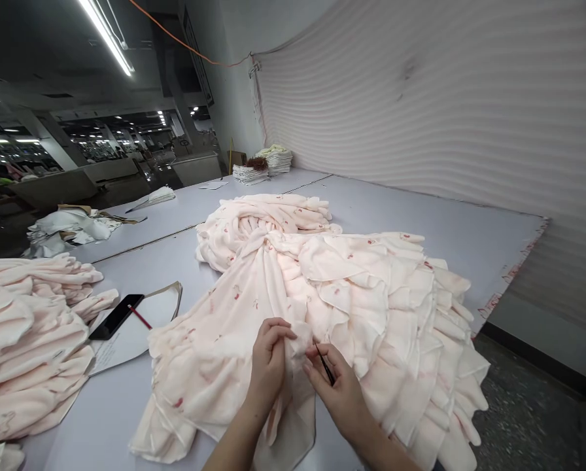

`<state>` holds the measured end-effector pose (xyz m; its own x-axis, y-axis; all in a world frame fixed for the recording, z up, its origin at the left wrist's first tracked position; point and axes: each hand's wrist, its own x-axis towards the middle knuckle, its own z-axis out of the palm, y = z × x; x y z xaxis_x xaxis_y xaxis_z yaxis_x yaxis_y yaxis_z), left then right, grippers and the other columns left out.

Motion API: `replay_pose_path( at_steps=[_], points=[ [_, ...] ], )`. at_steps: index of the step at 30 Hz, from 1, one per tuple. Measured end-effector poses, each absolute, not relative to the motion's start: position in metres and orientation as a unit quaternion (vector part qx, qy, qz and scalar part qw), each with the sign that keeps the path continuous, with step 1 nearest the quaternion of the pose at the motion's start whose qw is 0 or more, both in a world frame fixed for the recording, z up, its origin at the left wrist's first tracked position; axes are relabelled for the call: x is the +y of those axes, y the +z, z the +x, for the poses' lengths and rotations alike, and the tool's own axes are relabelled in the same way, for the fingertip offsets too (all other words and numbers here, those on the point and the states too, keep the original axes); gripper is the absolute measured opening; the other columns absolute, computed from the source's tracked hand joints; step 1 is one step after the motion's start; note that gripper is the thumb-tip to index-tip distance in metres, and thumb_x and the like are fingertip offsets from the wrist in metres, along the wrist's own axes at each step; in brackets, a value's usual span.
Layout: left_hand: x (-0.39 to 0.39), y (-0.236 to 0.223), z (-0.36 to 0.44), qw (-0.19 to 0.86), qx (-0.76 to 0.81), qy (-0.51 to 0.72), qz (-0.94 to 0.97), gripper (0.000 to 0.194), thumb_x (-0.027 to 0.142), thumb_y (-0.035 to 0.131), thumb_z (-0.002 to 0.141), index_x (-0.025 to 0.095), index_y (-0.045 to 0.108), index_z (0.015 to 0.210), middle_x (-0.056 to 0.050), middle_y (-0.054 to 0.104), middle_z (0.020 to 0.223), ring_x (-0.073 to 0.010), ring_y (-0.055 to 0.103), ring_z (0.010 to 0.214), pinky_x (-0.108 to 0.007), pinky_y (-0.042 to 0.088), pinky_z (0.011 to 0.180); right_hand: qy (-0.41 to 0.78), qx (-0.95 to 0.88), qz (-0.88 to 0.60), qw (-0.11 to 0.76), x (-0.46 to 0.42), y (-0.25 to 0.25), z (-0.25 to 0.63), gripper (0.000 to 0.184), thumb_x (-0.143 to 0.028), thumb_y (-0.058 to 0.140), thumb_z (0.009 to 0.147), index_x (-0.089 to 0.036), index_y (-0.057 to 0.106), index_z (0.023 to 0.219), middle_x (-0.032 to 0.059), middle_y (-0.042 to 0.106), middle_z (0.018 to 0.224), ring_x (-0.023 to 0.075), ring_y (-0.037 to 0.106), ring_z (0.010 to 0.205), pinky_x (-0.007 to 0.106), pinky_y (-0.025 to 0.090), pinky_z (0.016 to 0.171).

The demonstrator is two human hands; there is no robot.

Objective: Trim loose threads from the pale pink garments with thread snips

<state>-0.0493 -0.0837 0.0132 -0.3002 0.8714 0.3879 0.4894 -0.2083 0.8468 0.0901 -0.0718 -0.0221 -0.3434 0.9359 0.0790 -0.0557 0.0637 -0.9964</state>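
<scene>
A large heap of pale pink fabric pieces with small red prints lies spread over the grey table. My left hand pinches a fold of this fabric at the near edge of the heap, fingers closed on it. My right hand is right beside it, fingers closed round a thin dark pen-like tool whose tip points at the pinched fold. Both forearms come in from the bottom of the view.
Another stack of the same pink pieces lies at the left. Next to it are a black phone, a red pencil and a paper pattern. Folded stacks stand at the back. The table's right edge drops to the floor.
</scene>
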Motion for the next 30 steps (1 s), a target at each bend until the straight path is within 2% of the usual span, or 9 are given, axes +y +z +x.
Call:
replay_pose_path(
  at_steps=[5,8,11,17,22,26,30],
  points=[
    [-0.099,0.009,-0.063,0.135,0.608,0.410,0.666,0.029,0.005,0.041,0.075,0.019,0.058,0.094,-0.005,0.045,0.091,-0.0178,0.050,0.083,-0.031,0.045,0.073,0.616,-0.580,-0.353,0.400,-0.065,-0.019,0.099,0.024,-0.034,0.063,0.078,-0.019,0.057,0.096,0.0050,0.063,0.092,0.0204,0.060,0.095,0.034,0.047,0.088],
    [-0.109,0.009,-0.071,0.105,0.608,0.352,0.704,0.020,0.005,0.046,0.070,0.018,0.055,0.081,-0.004,0.043,0.087,-0.0172,0.048,0.078,-0.029,0.044,0.067,0.622,-0.580,-0.341,0.400,-0.063,-0.014,0.103,0.020,-0.034,0.062,0.079,-0.019,0.057,0.092,0.0037,0.062,0.087,0.0191,0.060,0.091,0.032,0.048,0.085],
    [-0.114,0.011,-0.075,0.100,0.632,0.342,0.688,0.012,0.007,0.047,0.072,0.019,0.050,0.072,-0.003,0.042,0.082,-0.0170,0.047,0.076,-0.029,0.044,0.066,0.580,-0.637,-0.341,0.375,-0.064,-0.008,0.111,0.017,-0.033,0.062,0.078,-0.019,0.061,0.089,0.0039,0.063,0.086,0.0195,0.060,0.086,0.031,0.049,0.077],
    [-0.116,0.009,-0.070,0.103,0.636,0.353,0.679,0.011,0.008,0.049,0.071,0.019,0.051,0.073,-0.003,0.044,0.084,-0.0160,0.049,0.074,-0.027,0.045,0.064,0.482,-0.733,-0.351,0.328,-0.066,0.002,0.123,0.021,-0.032,0.055,0.083,-0.023,0.068,0.097,0.0059,0.067,0.094,0.0230,0.061,0.089,0.034,0.047,0.080],
    [-0.117,0.010,-0.069,0.089,0.611,0.343,0.708,0.013,0.007,0.049,0.071,0.019,0.051,0.075,-0.005,0.049,0.091,-0.0143,0.050,0.072,-0.026,0.043,0.063,0.479,-0.755,-0.346,0.284,-0.062,0.012,0.118,0.019,-0.034,0.055,0.084,-0.025,0.071,0.090,0.0026,0.069,0.084,0.0216,0.062,0.081,0.032,0.046,0.074],
    [-0.117,0.016,-0.068,0.096,0.601,0.338,0.717,0.012,0.008,0.050,0.070,0.020,0.049,0.074,-0.005,0.052,0.088,-0.0164,0.052,0.078,-0.027,0.044,0.067,0.474,-0.756,-0.349,0.286,-0.060,0.014,0.119,0.019,-0.032,0.054,0.084,-0.026,0.072,0.085,0.0016,0.069,0.080,0.0210,0.063,0.077,0.032,0.046,0.071],
    [-0.115,0.021,-0.067,0.111,0.606,0.339,0.711,0.014,0.006,0.050,0.069,0.020,0.047,0.071,-0.004,0.055,0.087,-0.0173,0.052,0.079,-0.028,0.043,0.068,0.471,-0.752,-0.351,0.299,-0.062,0.011,0.124,0.017,-0.032,0.056,0.084,-0.026,0.071,0.090,0.0025,0.069,0.087,0.0214,0.063,0.082,0.032,0.046,0.074]
  ],
)
